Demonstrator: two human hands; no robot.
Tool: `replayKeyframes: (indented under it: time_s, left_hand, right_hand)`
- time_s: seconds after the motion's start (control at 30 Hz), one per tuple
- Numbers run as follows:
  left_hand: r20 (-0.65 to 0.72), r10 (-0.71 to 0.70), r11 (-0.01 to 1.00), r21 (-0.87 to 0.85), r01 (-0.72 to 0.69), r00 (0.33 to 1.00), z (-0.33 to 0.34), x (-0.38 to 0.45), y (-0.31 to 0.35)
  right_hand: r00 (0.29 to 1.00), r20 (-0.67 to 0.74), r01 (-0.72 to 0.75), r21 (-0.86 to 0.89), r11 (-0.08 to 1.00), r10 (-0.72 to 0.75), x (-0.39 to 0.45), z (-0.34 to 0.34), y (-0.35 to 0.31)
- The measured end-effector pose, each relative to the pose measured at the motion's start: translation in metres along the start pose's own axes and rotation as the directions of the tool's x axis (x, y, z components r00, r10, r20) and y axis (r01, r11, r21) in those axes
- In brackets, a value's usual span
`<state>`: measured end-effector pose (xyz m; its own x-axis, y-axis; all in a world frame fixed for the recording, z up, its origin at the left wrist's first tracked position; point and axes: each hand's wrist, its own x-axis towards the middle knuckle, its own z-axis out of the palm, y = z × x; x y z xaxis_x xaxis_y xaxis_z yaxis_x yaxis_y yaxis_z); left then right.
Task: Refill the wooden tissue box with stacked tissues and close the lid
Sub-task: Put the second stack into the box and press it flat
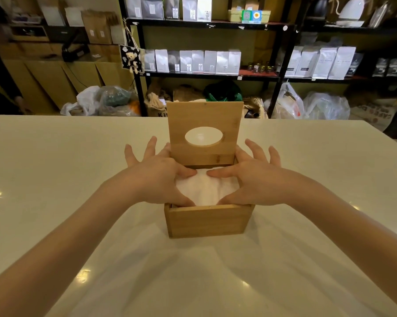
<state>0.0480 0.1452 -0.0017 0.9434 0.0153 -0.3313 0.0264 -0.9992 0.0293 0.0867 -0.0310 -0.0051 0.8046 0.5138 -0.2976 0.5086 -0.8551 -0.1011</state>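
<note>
Hands, left and right, fingers spread, press tissues into wooden box.

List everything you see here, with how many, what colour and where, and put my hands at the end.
wooden tissue box: one, light brown, middle of the table, open.
lid: one, light brown with an oval opening, standing upright at the box's far edge.
tissues: one stack, white, inside the box.
table: one, off-white, glossy, foreground.
shelving unit: black frame, behind the table.
pouches: many, mostly silver or white, a few dark, lined up on the shelves.
plastic bags: several, clear or white, on the floor under and beside the shelves.
plush toy: one, pale, hanging at the shelving's left end.
left hand: fingers spread, thumb pressing the tissues.
right hand: fingers spread, thumb pressing the tissues.
</note>
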Motion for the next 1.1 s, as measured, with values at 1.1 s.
replayKeyframes:
  time_s: [1.1]
  left_hand:
    - [-0.226,-0.105,0.994,-0.016,0.105,0.968,-0.003,-0.021,0.006]
  right_hand:
    - [0.985,-0.154,-0.086,-0.030,0.996,0.080,-0.019,-0.014,0.001]
